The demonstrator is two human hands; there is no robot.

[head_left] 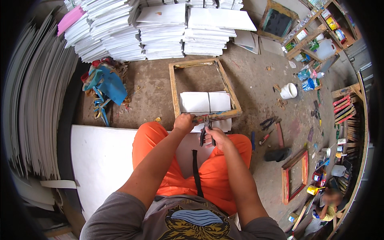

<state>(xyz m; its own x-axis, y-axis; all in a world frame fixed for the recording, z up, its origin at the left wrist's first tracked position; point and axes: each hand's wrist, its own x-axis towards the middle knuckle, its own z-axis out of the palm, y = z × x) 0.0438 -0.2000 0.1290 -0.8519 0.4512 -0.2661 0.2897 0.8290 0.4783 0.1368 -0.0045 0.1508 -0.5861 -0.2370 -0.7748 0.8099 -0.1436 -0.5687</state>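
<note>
A worn wooden frame [173,86] with stained bars tilts in front of my knees, its inside open. My left hand [184,122] is wrapped round its near bar, close to the left corner. My right hand [217,138] grips dark-handled pliers [203,137], whose jaws meet the middle of that same bar. What the jaws pinch is too small to make out. Behind and under the bar lies a stack of white sheets [194,101] with a dark strap across it, seen through the frame.
Right of my knee lie a hammer [279,135], another pair of pliers [267,123] and a red-edged frame [285,182]. A white bucket [288,91] stands farther off. Tall paper stacks [164,44] line the back; blue cloth [109,85] lies left. Another person [330,206] is at lower right.
</note>
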